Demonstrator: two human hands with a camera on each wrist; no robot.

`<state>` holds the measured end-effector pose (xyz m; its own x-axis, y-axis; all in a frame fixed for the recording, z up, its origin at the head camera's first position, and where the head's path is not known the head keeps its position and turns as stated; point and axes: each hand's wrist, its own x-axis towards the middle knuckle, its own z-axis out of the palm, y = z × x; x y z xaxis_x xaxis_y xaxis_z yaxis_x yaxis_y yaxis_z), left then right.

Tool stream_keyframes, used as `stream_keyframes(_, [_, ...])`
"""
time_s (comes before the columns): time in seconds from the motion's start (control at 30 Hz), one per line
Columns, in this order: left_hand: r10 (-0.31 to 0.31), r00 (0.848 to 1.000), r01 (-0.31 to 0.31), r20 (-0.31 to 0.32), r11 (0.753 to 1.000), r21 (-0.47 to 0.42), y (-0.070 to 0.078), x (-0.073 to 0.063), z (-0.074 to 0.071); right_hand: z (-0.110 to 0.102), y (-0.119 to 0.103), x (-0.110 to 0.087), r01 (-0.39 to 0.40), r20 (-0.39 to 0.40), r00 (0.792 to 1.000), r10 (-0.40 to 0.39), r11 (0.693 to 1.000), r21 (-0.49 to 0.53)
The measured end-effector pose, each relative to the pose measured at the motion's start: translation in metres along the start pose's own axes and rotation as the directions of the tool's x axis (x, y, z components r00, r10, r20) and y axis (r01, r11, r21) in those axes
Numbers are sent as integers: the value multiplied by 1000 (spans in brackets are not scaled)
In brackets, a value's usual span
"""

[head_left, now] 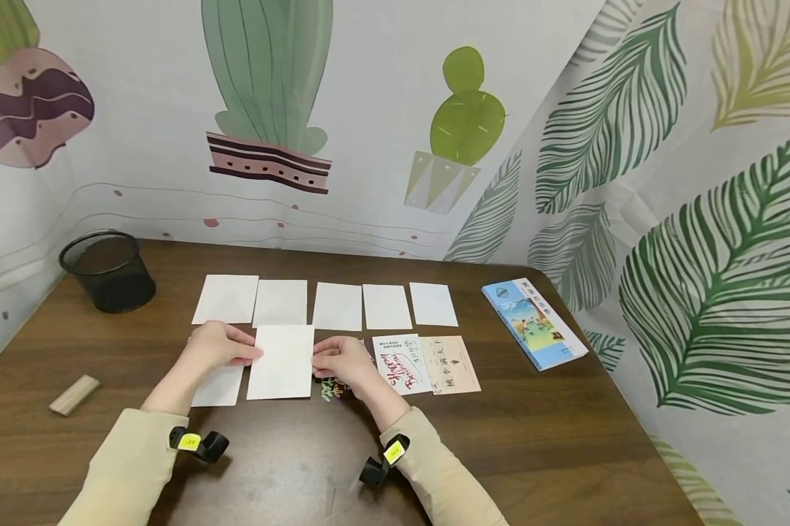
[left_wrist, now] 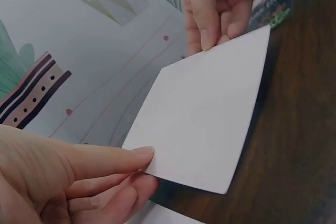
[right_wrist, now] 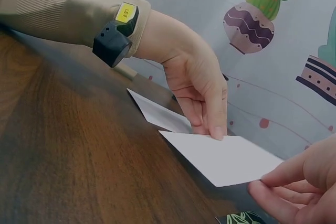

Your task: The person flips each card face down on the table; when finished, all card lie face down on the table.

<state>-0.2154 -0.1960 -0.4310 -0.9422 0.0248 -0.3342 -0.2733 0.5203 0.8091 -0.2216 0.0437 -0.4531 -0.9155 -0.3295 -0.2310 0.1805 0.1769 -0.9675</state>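
Both hands pinch a blank white card by its opposite side edges, and it is held tilted above the table in the wrist views. My left hand has thumb and fingers on its left edge; my right hand grips the right edge. Below the left hand lies another white card. A dark card with a plant print shows partly under the right hand. To its right are a white card with red lettering and a beige card with dark characters.
Several blank white cards lie in a row behind the hands. A black mesh pen holder stands at the back left, a small wooden block nearer the front. A blue illustrated booklet lies at the right.
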Motion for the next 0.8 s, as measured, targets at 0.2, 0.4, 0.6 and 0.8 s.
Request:
stream_keyframes(0.2, [-10,999,13,-35,996,90,-1,-1,1,0,-1,-1,-28,11,1000,29,999,-20])
stream_keyframes(0.4, [-30,998,37,-57,991,127,-1,-2,2,0,-2,-3,-46,20,999,47,999,-18])
stream_keyframes(0.6, [-25,998,36,-66,986,164,-1,-3,2,0,-3,-3,-51,16,999,52,999,-14])
stream_keyframes(0.8, [-22,996,39,-87,977,207,-1,0,1,1,-4,-3,-53,8,999,54,999,-4])
